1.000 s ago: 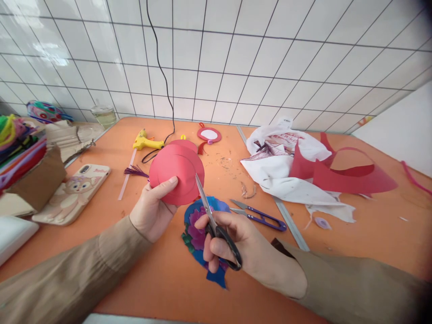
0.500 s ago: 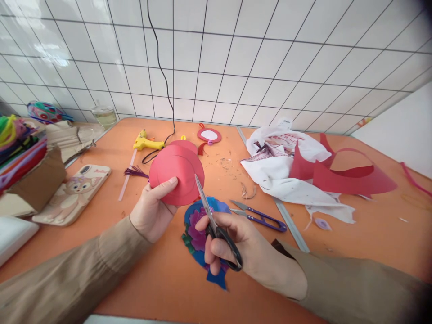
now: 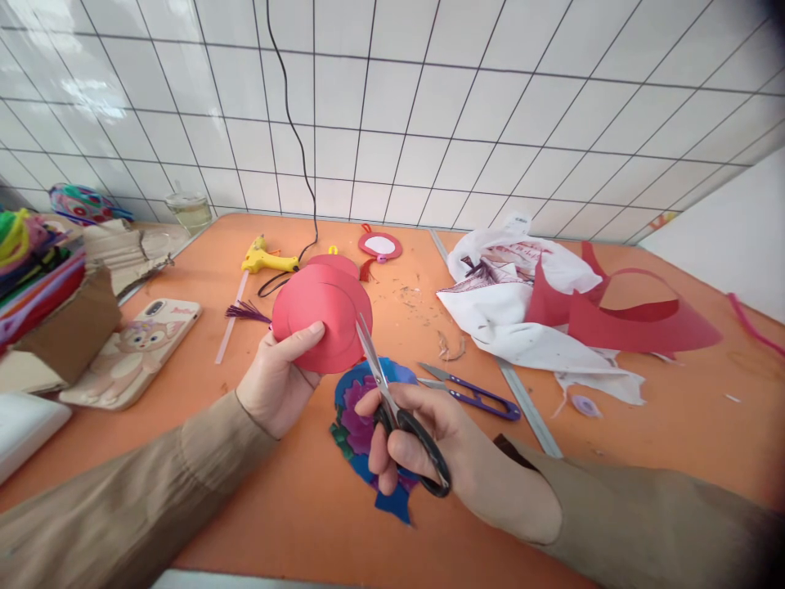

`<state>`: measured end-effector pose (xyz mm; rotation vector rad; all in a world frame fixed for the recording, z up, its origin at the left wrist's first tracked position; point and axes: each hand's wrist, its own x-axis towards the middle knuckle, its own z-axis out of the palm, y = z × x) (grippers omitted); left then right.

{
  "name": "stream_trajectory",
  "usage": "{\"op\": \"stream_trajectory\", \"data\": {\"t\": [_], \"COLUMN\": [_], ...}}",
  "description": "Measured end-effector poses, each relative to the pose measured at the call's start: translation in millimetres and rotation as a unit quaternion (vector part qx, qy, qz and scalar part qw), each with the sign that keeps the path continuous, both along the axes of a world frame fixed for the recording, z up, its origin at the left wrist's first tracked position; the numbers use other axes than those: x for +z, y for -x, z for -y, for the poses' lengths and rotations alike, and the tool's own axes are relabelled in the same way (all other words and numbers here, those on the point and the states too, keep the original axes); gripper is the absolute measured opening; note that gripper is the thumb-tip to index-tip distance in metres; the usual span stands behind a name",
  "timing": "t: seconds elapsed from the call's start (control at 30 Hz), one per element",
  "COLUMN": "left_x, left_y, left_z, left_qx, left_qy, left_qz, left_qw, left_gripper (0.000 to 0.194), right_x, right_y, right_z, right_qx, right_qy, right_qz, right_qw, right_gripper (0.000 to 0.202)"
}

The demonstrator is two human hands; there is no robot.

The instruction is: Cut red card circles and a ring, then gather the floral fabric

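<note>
A red paper disc (image 3: 307, 303) with a curved line drawn inside its edge is pinched in my left hand (image 3: 279, 372), thumb on top. My right hand (image 3: 447, 446) grips black-handled scissors (image 3: 388, 393) by the loops. Their blades point up and away, with the tips at the disc's right edge, and look nearly closed. Below the hands lies a blue and purple flower piece (image 3: 356, 417), partly covered by my right hand. Purple thread snips (image 3: 475, 397) rest just beyond that hand.
A yellow glue gun (image 3: 270, 258) and a small round red ornament (image 3: 379, 245) lie toward the tiled wall. White cloth or plastic (image 3: 509, 319) and cut red paper (image 3: 643, 327) are heaped at right. A phone (image 3: 135, 352) and a cardboard box (image 3: 74, 327) sit at left.
The scissors' handles have shifted slightly right and spread a little. The disc and my left hand have barely moved.
</note>
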<state>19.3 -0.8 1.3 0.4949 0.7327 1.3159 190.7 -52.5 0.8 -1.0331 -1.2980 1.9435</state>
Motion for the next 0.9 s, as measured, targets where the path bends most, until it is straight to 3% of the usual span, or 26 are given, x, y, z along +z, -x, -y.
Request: {"op": "stream_trajectory", "data": {"t": [0.47,0.9], "left_x": [-0.3,-2.8], "left_y": [-0.9,-0.9], "left_z": [2.6,1.8], "left_qx": [-0.012,0.027], "left_qy": [0.004,-0.034], "left_qz": [-0.005,-0.054], "left_qw": [1.000,0.998], "left_gripper": [0.025,0.027], "right_x": [-1.7,-2.1], "right_y": [3.1,2.9], "right_z": [-0.3,0.7], "right_qx": [-0.022,-0.019], "right_qy": [0.012,0.013], "right_qz": [-0.010,-0.006], "right_qw": [1.000,1.000], "right_gripper": [0.054,0.053]}}
